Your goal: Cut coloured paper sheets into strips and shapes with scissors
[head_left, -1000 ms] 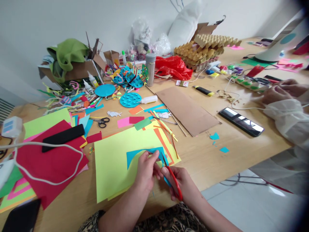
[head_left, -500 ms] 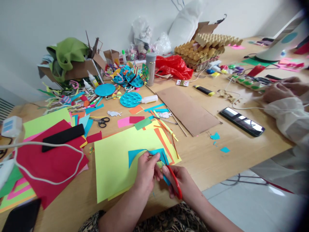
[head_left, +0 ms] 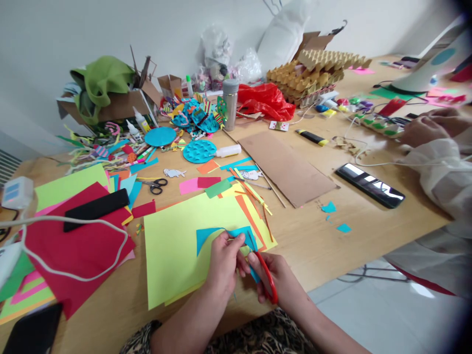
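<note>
In the head view, low in the centre of the frame, the left hand (head_left: pixel 225 255) pinches a piece of blue paper (head_left: pixel 204 240) between thumb and fingers above yellow-green sheets (head_left: pixel 173 250), while the right hand (head_left: pixel 276 273) is closed around red-handled scissors (head_left: pixel 272 282), their blades at the paper's right part; how wide the blades stand is unclear. The left fingertips sit near the blades, so a slip could nick them; the thin paper could also buckle or tear if it twists, and a cut that runs too low might catch the sheets. The wooden desk (head_left: pixel 313 255) fills most of the frame, with cardboard (head_left: pixel 285 169) right of centre, a phone (head_left: pixel 370 186) farther right, a steel flask (head_left: pixel 230 105) and egg trays (head_left: pixel 302 76) in the upper middle. A pale wall (head_left: pixel 147 29) stands behind, tiled floor (head_left: pixel 354 290) shows lower right, and another person's hands (head_left: pixel 426 130) work at the right edge.
</note>
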The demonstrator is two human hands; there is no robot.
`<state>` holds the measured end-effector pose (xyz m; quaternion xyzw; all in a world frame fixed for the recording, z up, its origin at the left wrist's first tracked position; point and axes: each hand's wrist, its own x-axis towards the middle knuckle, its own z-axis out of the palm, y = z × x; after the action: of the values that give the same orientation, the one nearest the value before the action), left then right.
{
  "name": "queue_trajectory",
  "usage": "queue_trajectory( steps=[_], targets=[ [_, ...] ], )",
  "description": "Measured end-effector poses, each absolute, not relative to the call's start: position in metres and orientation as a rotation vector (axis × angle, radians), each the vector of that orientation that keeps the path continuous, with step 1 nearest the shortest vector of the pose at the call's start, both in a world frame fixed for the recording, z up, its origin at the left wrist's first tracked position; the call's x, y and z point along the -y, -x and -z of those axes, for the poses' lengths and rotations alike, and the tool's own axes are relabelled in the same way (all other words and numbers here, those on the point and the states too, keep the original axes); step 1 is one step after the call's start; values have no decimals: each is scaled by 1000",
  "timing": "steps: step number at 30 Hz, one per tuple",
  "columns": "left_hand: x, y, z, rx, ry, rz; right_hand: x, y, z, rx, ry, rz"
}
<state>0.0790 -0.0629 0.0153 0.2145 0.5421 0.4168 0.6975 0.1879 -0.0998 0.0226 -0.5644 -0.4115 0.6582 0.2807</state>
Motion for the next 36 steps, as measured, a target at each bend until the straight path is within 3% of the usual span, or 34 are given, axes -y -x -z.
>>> queue_trajectory(
  steps=[36],
  targets=[
    [66, -81, -17, -1202, -498, -900, 93, -191, -25, 1121, 1526, -1783]
  ],
)
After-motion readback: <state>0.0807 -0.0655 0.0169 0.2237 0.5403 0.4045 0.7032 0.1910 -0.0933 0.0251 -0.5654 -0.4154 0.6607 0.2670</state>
